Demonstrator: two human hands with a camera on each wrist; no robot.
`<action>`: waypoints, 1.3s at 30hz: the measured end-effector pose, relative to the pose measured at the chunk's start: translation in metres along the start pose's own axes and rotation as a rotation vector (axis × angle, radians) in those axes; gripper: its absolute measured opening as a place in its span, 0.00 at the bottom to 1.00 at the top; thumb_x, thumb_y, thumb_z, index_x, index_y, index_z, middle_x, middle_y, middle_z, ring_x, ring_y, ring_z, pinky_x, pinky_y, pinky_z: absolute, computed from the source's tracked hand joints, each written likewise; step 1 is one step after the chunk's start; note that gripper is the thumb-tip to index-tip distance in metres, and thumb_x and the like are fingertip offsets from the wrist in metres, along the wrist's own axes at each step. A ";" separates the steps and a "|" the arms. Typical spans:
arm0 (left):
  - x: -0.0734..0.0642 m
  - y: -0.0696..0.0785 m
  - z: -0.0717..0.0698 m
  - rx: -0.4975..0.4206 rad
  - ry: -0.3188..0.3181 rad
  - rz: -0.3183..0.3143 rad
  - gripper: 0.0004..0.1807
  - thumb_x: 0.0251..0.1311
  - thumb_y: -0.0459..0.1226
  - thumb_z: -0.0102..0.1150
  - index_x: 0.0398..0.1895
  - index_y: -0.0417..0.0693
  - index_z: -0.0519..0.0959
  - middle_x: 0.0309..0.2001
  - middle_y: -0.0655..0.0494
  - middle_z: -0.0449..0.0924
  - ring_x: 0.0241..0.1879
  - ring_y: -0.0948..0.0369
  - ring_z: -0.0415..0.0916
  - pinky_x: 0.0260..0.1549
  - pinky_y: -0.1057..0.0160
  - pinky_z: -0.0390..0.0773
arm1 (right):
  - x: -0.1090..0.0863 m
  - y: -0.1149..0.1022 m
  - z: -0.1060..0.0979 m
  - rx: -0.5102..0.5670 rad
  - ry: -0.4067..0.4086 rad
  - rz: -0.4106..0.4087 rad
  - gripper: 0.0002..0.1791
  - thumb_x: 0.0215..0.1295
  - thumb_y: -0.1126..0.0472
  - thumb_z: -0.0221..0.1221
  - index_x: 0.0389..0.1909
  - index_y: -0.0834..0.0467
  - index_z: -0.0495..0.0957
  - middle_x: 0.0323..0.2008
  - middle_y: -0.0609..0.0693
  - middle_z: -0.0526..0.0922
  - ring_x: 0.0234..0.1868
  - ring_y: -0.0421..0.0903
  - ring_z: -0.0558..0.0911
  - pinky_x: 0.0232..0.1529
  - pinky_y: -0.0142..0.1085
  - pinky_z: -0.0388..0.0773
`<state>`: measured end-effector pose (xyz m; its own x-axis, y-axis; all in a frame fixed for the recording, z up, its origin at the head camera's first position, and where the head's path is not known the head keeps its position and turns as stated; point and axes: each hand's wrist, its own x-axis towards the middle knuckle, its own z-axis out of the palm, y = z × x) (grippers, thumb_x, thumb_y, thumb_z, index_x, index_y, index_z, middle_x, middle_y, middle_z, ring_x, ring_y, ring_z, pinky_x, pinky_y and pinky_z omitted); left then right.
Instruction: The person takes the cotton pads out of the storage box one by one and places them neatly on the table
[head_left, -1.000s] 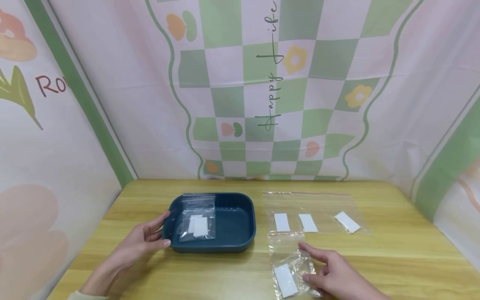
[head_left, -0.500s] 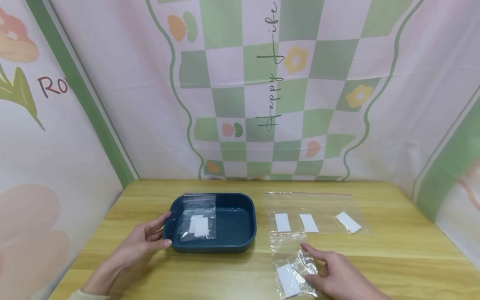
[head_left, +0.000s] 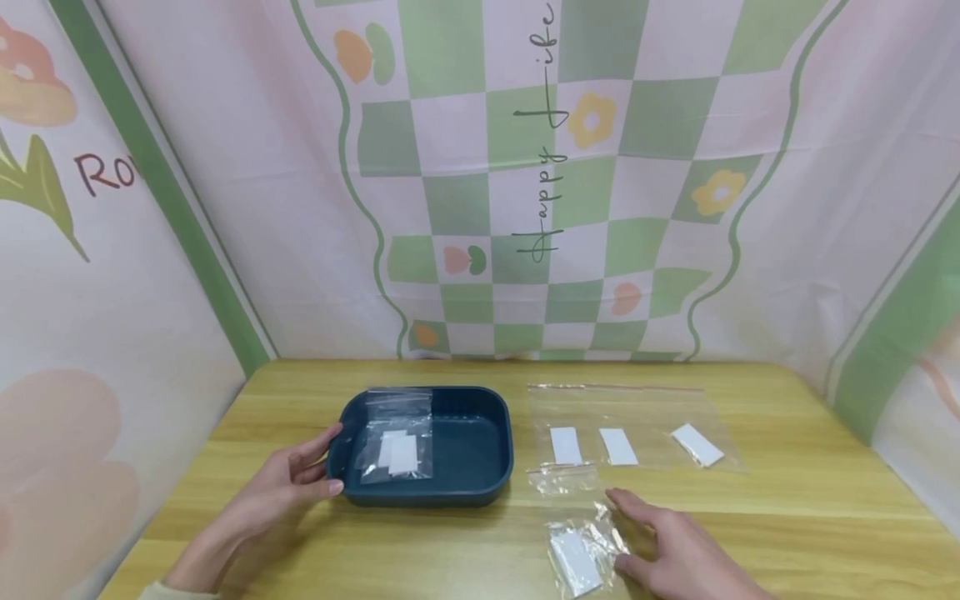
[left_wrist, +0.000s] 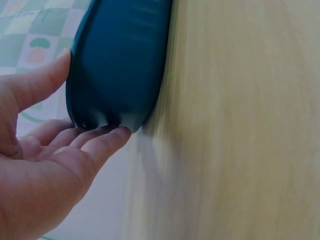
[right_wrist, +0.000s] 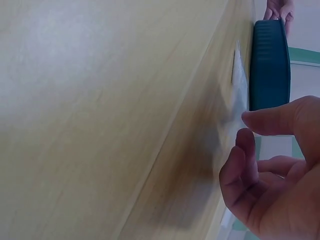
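Note:
A dark blue rectangular tray (head_left: 468, 458) stands on the wooden table. My left hand (head_left: 281, 492) holds its left end, thumb by the front corner and index finger by the back corner; the left wrist view shows the fingers against the tray's end wall (left_wrist: 117, 65). A small clear zip bag (head_left: 397, 417) with white pieces lies inside, at the left. At the front right, another clear zip bag (head_left: 566, 508) with a white piece (head_left: 576, 562) lies on the table. Beside its right edge is my right hand (head_left: 686, 546), thumb and index finger apart, nothing gripped between them.
Behind the front bag lies a wider clear bag (head_left: 652, 446) bearing white rectangles (head_left: 566, 446) in a row, the right one tilted. The wooden table (head_left: 420, 550) ends at a fabric backdrop (head_left: 525, 333) with green checks. Fabric walls stand on both sides.
The front bag has come loose from my right fingers and settled, its zip end shifting slightly left. My right hand has drawn slightly right. The left hand and tray are unchanged.

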<state>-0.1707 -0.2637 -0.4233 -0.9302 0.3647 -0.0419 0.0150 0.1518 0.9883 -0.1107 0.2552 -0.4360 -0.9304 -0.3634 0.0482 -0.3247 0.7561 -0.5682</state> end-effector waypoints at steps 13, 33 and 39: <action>-0.001 0.000 0.001 -0.001 -0.007 0.007 0.49 0.66 0.29 0.69 0.82 0.31 0.48 0.80 0.31 0.42 0.73 0.29 0.56 0.61 0.60 0.77 | 0.005 -0.007 -0.004 -0.107 -0.154 -0.156 0.28 0.69 0.61 0.67 0.70 0.56 0.78 0.73 0.58 0.73 0.65 0.62 0.80 0.58 0.58 0.80; 0.000 0.002 0.000 -0.019 -0.004 -0.017 0.49 0.67 0.30 0.69 0.83 0.32 0.49 0.81 0.33 0.41 0.74 0.29 0.54 0.61 0.61 0.77 | 0.008 -0.002 0.000 -0.201 -0.156 -0.187 0.30 0.67 0.50 0.70 0.66 0.61 0.81 0.68 0.59 0.79 0.61 0.62 0.83 0.54 0.58 0.83; -0.001 0.002 0.000 -0.008 -0.002 -0.020 0.49 0.67 0.31 0.69 0.83 0.33 0.49 0.81 0.33 0.41 0.74 0.29 0.54 0.62 0.60 0.76 | 0.001 0.003 0.004 -0.213 -0.131 -0.174 0.30 0.67 0.47 0.69 0.64 0.60 0.82 0.67 0.60 0.80 0.58 0.63 0.84 0.52 0.59 0.84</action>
<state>-0.1703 -0.2641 -0.4215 -0.9296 0.3634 -0.0615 -0.0061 0.1517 0.9884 -0.1121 0.2543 -0.4411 -0.8323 -0.5541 0.0157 -0.5186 0.7685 -0.3748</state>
